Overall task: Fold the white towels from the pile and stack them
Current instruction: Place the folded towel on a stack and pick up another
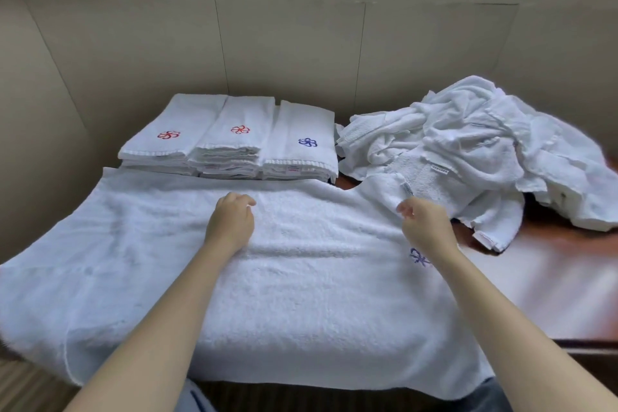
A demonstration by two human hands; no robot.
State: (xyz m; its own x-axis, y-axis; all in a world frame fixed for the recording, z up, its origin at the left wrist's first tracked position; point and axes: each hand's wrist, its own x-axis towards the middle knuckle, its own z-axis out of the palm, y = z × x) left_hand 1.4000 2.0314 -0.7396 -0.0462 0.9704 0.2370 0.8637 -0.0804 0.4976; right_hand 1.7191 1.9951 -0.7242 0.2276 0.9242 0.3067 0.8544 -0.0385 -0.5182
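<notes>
A large white towel [284, 278] lies spread flat across the table in front of me, with a blue embroidered flower [419, 257] near its right side. My left hand [230, 221] rests on the towel's middle near the far edge, fingers loosely curled and holding nothing. My right hand [424, 222] hovers over the towel's far right corner, just short of a small label [406, 189], fingers loosely curled with nothing visibly between them. Three stacks of folded towels [234, 144] stand side by side behind the spread towel. The pile of crumpled white towels [468, 144] lies at the back right.
The brown wooden table [551, 284] shows bare at the right, below the pile. A beige panelled wall [301, 43] rises directly behind the stacks and pile. The spread towel hangs over the table's front and left edges.
</notes>
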